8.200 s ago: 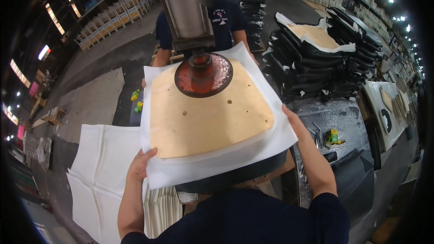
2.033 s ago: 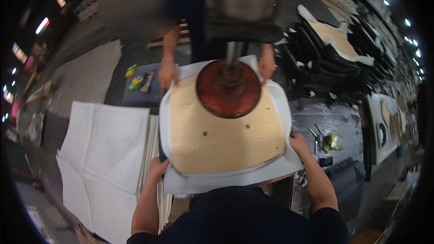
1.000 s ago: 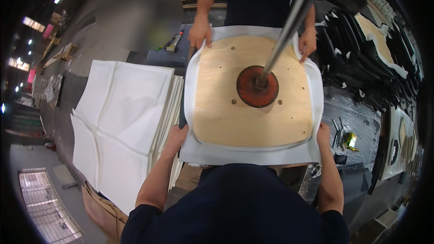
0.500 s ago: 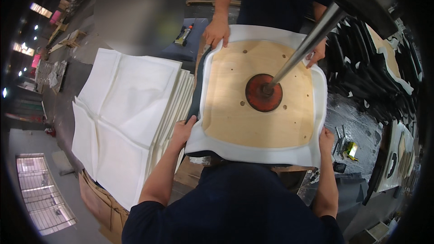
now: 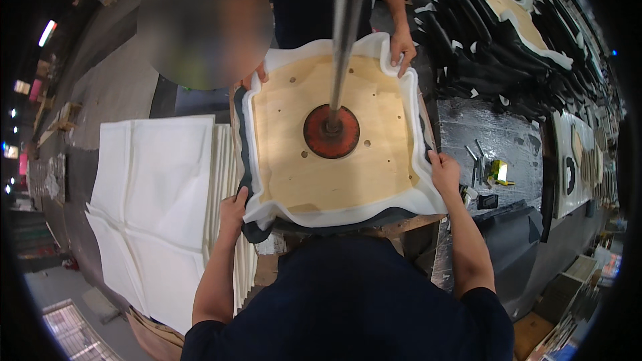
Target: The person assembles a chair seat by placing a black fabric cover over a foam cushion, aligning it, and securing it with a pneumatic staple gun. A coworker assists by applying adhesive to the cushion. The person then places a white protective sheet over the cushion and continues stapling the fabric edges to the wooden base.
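Note:
A pale plywood panel (image 5: 287, 180) lies face up with a white foam pad (image 5: 321, 218) curling up round its edges. Dark cover material (image 5: 257, 231) shows beneath the foam on the left and near sides. A round red pad (image 5: 313, 135) at the end of a metal rod (image 5: 343, 47) rests on the panel's middle. My left hand (image 5: 233, 208) is closed on the dark cover at the near left corner. At the near right, my right hand (image 5: 445, 172) grips the edge of the cover and foam. Across from me, a co-worker's hand (image 5: 402, 48) holds the far right corner.
A stack of white foam sheets (image 5: 157, 180) stands on the left. On the right, a plastic-covered table (image 5: 461, 127) bears tools and a small yellow object (image 5: 499, 172). Black covers (image 5: 461, 40) are piled at the far right, with more panels (image 5: 576, 160) nearby.
The view has swung, so the panel appears further left. The near foam edge now bunches in waves, with more dark cover showing below it. Both my hands keep their hold on the edges.

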